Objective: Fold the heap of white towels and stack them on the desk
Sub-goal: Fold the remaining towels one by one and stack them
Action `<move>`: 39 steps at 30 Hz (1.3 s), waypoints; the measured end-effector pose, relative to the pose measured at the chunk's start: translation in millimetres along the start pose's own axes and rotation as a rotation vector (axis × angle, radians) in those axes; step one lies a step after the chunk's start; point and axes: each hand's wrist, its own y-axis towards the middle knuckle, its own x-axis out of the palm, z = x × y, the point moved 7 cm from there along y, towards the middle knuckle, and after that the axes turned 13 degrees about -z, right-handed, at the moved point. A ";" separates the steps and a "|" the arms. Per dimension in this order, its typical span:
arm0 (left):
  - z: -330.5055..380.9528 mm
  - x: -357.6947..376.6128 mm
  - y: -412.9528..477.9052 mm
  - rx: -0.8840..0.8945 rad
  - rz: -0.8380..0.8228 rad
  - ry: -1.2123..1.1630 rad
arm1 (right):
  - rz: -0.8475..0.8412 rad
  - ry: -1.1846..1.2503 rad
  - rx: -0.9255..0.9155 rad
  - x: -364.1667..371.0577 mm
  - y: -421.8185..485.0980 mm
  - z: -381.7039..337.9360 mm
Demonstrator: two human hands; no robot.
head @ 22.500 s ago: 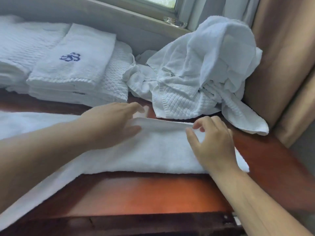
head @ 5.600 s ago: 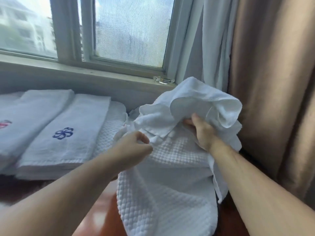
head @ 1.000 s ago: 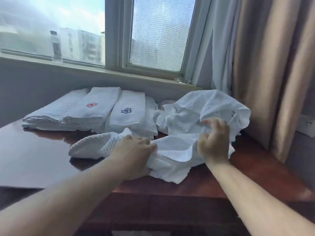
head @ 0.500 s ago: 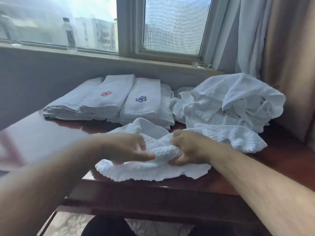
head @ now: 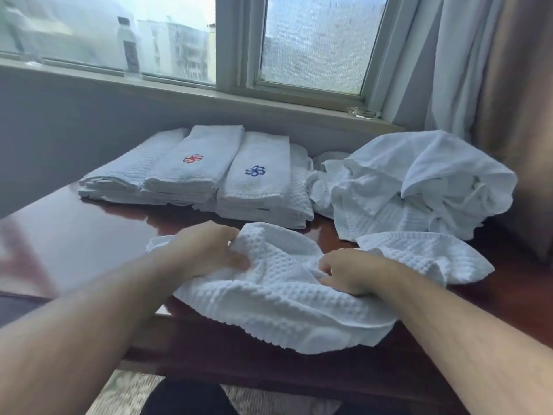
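Head view: a white waffle-weave towel [head: 278,298] lies rumpled in the lower centre of the frame on a glossy reddish-brown wooden surface [head: 74,235]; its near edge droops over the front rim, and one end spreads out to the right. Both hands are clamped on this towel; the left hand [head: 209,253] sits at centre left with its fingers curled into a raised fold; the right hand [head: 350,272], a little lower and to the right of centre, has its fingers curled into the cloth, knuckles turned towards the left hand; the two are apart, with a hump of towel between them.

At centre right, behind the towel's right end, a heap of crumpled white towels [head: 419,187] is piled near a brown curtain [head: 514,100]. Left of the heap and just beside it, folded white towels [head: 191,172] lie in neat stacks side by side against the wall; one top towel bears a red flower emblem [head: 193,159]; the next bears a blue flower emblem [head: 255,171].

In the upper left, a clear plastic bottle [head: 129,46] stands upright on the window sill [head: 179,91].
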 end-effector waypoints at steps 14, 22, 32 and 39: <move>-36.6 -72.1 -55.5 -0.118 0.345 0.104 | 0.699 0.131 -0.194 -75.3 -6.0 -35.1; -27.6 6.6 -18.8 -0.078 -0.145 -0.019 | 0.062 0.091 -0.011 -17.4 29.4 -34.8; -69.0 45.3 -16.6 -0.298 -0.081 0.018 | 0.147 0.132 -0.097 2.7 64.2 -58.6; -104.9 42.0 -32.7 -0.480 -0.022 -0.043 | 0.293 0.144 -0.348 -7.5 82.0 -102.9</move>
